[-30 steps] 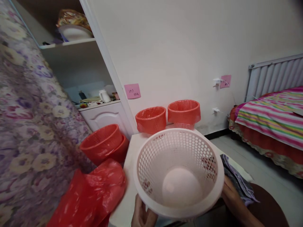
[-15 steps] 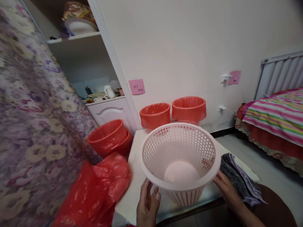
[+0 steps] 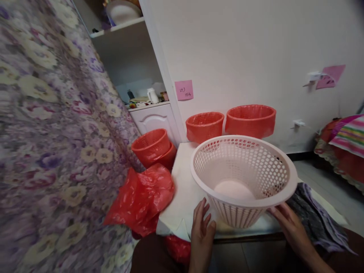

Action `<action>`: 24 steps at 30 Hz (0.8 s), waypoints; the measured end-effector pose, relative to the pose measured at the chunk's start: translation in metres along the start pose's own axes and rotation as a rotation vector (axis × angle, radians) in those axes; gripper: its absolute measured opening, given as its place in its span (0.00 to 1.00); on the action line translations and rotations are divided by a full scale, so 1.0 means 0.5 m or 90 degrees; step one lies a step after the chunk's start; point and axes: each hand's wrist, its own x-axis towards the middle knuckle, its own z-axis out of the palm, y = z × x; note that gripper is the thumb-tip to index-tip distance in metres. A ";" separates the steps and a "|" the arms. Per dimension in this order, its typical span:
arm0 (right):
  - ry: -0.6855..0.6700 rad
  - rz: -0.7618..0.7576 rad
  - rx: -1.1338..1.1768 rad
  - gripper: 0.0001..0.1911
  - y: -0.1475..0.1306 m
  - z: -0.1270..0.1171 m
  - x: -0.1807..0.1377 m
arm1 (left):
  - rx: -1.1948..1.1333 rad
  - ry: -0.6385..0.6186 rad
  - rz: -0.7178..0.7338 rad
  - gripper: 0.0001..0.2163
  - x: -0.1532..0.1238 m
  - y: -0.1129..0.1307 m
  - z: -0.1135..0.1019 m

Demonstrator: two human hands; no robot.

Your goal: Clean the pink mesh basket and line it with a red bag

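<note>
A pale pink perforated plastic basket stands upright on a small white table. My left hand is flat against its lower left side, fingers apart. My right hand rests against its lower right side under the rim. Neither hand clearly grips it. Two baskets lined with red bags stand at the table's far edge by the wall.
Loose red plastic bags lie left of the table, with stacked red-lined baskets behind them. A floral cloth fills the left. A grey-purple cloth lies at the right, and a striped bed stands at the far right.
The basket has come down from a tilted, lifted hold to stand upright on the table. My hands have slid down to its sides. The view has swung left.
</note>
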 end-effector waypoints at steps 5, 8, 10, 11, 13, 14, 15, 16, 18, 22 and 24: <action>0.040 0.098 -0.054 0.25 0.024 -0.017 -0.065 | 0.275 -0.001 -0.065 0.16 -0.034 -0.027 -0.128; 0.028 0.114 -0.072 0.24 0.032 -0.006 -0.107 | 0.501 -0.003 -0.109 0.14 -0.057 -0.048 -0.197; 0.013 0.121 -0.079 0.24 0.042 0.011 -0.128 | 0.637 -0.024 -0.137 0.16 -0.070 -0.060 -0.218; 0.007 0.126 -0.082 0.25 0.048 0.021 -0.135 | 0.694 -0.040 -0.147 0.17 -0.074 -0.066 -0.220; -0.007 0.136 -0.086 0.25 0.064 0.038 -0.145 | 0.783 -0.081 -0.159 0.19 -0.079 -0.077 -0.214; -0.016 0.142 -0.090 0.25 0.073 0.044 -0.147 | 0.815 -0.100 -0.162 0.20 -0.079 -0.082 -0.208; -0.028 0.145 -0.095 0.26 0.082 0.048 -0.149 | 0.842 -0.116 -0.164 0.21 -0.078 -0.087 -0.202; -0.041 0.146 -0.102 0.26 0.091 0.050 -0.150 | 0.863 -0.129 -0.166 0.22 -0.075 -0.091 -0.196; -0.060 0.144 -0.117 0.26 0.105 0.049 -0.151 | 0.892 -0.139 -0.172 0.23 -0.068 -0.099 -0.189; -0.069 0.140 -0.122 0.26 0.118 0.041 -0.152 | 0.895 -0.128 -0.164 0.21 -0.057 -0.102 -0.191; -0.076 0.134 -0.131 0.25 0.121 0.036 -0.150 | 0.871 -0.112 -0.144 0.21 -0.056 -0.094 -0.199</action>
